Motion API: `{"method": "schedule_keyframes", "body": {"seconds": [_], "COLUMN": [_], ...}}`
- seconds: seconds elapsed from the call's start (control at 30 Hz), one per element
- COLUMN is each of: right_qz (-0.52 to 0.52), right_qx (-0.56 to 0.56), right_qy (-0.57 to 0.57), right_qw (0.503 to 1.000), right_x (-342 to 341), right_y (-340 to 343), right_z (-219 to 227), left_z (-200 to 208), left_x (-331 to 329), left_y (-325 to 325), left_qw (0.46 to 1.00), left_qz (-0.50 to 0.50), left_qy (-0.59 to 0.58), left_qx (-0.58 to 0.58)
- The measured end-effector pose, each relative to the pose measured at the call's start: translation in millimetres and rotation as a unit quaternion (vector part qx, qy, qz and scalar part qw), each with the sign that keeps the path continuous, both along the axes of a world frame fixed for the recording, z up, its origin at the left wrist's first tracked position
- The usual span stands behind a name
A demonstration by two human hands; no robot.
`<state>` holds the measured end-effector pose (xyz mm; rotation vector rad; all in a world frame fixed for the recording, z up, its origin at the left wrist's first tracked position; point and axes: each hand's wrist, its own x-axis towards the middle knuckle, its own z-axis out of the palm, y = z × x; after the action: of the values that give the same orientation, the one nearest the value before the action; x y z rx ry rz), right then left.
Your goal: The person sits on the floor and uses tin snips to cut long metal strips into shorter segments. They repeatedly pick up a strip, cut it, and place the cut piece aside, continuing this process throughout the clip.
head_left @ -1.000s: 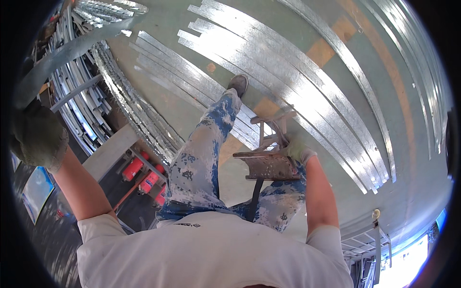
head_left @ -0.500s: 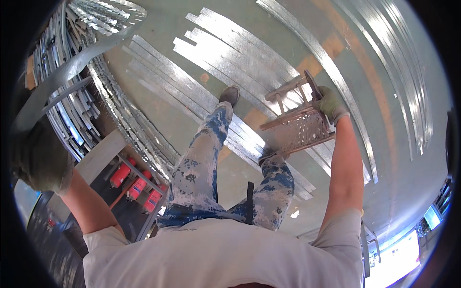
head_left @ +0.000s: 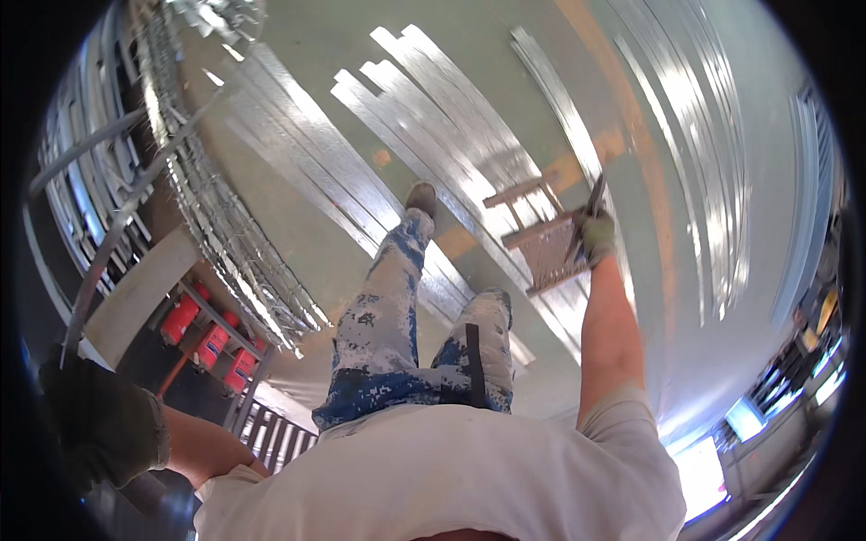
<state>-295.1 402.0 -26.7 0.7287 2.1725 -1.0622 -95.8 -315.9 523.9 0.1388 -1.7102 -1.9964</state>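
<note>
My right hand (head_left: 596, 238), in a grey-green work glove, is closed on one end of a small worn stool (head_left: 552, 256). The stool is tipped on its side, its legs toward the far left, above flat metal strips. A dark upright piece of it sticks up past my fingers. At the lower left, my left hand (head_left: 104, 426), in a dark glove, is closed at the near end of a long thin metal strip (head_left: 115, 233). That strip rises from the glove and bends away to the upper right. Shadow hides most of the left fingers.
Rows of flat shiny strips (head_left: 311, 149) lie on the green floor (head_left: 316, 36) around my feet. Bundled serrated strips (head_left: 212, 216) and stacked metal profiles (head_left: 77, 216) stand left. Red extinguishers (head_left: 213, 346) sit in a rack near my left arm. More long strips (head_left: 690, 117) lie right.
My left hand has come down and back, and the strip with it now stands steeper. My right hand and the stool have shifted a little left and down in view. My legs have moved slightly.
</note>
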Motion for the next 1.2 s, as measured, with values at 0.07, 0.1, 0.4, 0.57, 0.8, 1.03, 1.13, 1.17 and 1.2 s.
{"method": "schedule_keyframes", "body": {"seconds": [0.07,0.1,0.4,0.57,0.8,1.03,1.13,1.17,1.2], "right_qz": [-0.031,-0.042,-0.011,0.127,0.196,0.142,0.121,0.106,0.123], "right_qx": [-0.021,-0.044,-0.476,-0.526,-0.540,-0.479,-0.437,-0.432,-0.448], "right_qy": [-0.028,-0.034,-0.160,-0.260,-0.335,-0.310,-0.275,-0.290,-0.297], "right_qw": [0.999,0.998,0.865,0.800,0.747,0.809,0.848,0.847,0.834], "right_x": [4.5,1.1,-100.7,-113.0,-94.2,-34.6,5.5,19.8,30.7], "right_y": [-26.8,-47.4,-319.3,-459.5,-568.4,-620.6,-612.3,-611.1,-611.2], "right_z": [25.8,39.0,271.0,311.4,254.3,86.2,14.8,8.9,3.4], "left_z": [27.9,36.9,123.9,149.8,97.9,-49.8,-105.4,-125.3,-144.7], "left_x": [23.7,34.5,108.4,89.6,215.8,304.6,338.4,351.7,365.8], "left_y": [8.0,10.0,64.5,119.9,240.7,347.5,391.9,416.8,440.3], "left_qw": [0.996,0.991,0.951,0.777,0.877,0.825,0.789,0.760,0.732], "left_qz": [0.030,0.057,0.204,0.573,0.374,0.474,0.508,0.527,0.543], "left_qy": [0.022,0.031,0.197,0.245,0.302,0.306,0.340,0.373,0.404], "left_qx": [-0.080,-0.116,-0.120,-0.093,0.011,0.039,0.067,0.072,0.080]}}
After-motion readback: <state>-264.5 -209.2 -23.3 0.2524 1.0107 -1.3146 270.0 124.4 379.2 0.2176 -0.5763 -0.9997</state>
